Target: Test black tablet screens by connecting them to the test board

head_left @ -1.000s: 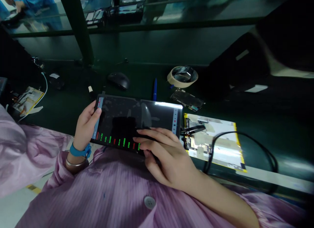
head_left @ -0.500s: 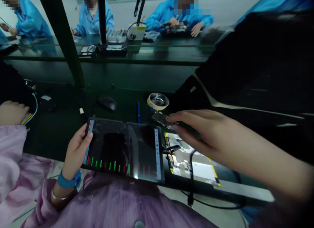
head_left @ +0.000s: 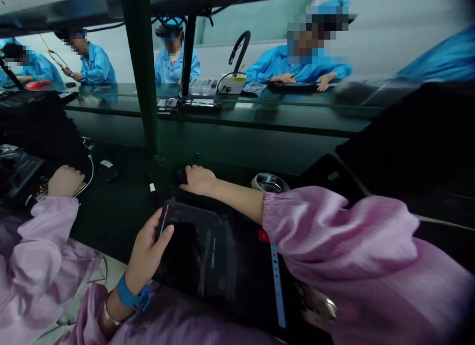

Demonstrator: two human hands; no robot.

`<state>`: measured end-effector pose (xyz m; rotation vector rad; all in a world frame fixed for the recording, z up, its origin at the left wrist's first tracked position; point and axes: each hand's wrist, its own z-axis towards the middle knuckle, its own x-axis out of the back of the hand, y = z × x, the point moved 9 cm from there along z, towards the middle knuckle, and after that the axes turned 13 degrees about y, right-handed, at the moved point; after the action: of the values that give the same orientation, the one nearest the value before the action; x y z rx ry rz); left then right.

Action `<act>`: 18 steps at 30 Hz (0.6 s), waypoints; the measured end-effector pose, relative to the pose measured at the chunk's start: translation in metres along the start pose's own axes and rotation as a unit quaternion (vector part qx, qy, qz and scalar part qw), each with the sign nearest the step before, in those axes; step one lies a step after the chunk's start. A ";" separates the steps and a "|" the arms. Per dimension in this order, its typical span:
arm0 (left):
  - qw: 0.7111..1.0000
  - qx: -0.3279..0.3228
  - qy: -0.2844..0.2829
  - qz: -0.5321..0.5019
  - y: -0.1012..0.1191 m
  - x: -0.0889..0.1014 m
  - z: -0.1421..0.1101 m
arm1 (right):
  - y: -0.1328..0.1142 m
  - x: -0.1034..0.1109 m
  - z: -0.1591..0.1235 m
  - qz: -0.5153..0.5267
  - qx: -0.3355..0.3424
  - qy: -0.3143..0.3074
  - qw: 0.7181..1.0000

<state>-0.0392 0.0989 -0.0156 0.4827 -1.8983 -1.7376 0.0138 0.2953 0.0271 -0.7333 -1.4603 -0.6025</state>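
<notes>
My left hand (head_left: pixel 148 248) is closed on the left edge of a dark display panel (head_left: pixel 218 271), thumb on its front face. The panel lies tilted above my lap, with a faint line of text on the screen and a pale strip along its right side. My right hand (head_left: pixel 200 180) reaches across above the panel and rests over a black computer mouse (head_left: pixel 180 176), its fingers wrapped on it. My right sleeve hides the panel's upper right corner. A partly covered circuit assembly (head_left: pixel 315 305) shows below the sleeve.
A tape roll (head_left: pixel 270 182) stands behind my right forearm. A co-worker's hand (head_left: pixel 66 180) is at the left beside a white cable (head_left: pixel 91 169). A green post (head_left: pixel 137 73) rises from the bench. Several people in blue work at the bench opposite.
My right hand has left the small circuit board at the right and moved left onto the mouse. The coloured bars on the screen are gone; text shows instead. The view has shifted.
</notes>
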 end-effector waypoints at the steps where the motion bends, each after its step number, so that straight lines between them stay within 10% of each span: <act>1: 1.000 -0.008 0.001 0.018 0.001 0.002 0.000 | 0.004 0.001 -0.001 0.002 -0.003 0.001 1.000; 6: 0.971 -0.065 -0.047 0.224 0.023 0.014 -0.008 | 0.033 0.038 -0.023 0.007 -0.002 0.038 0.999; 10: 0.917 -0.177 -0.031 0.357 0.086 0.014 0.016 | 0.051 0.067 -0.042 0.007 -0.005 0.077 0.997; 18: 0.918 -0.154 -0.026 0.365 0.135 -0.091 0.140 | 0.032 0.074 -0.083 -0.001 0.037 0.138 0.990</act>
<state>-0.0373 0.2802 0.0994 -0.3626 -1.5022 -1.4789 0.0946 0.2589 0.1014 -0.5664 -1.2198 -0.6218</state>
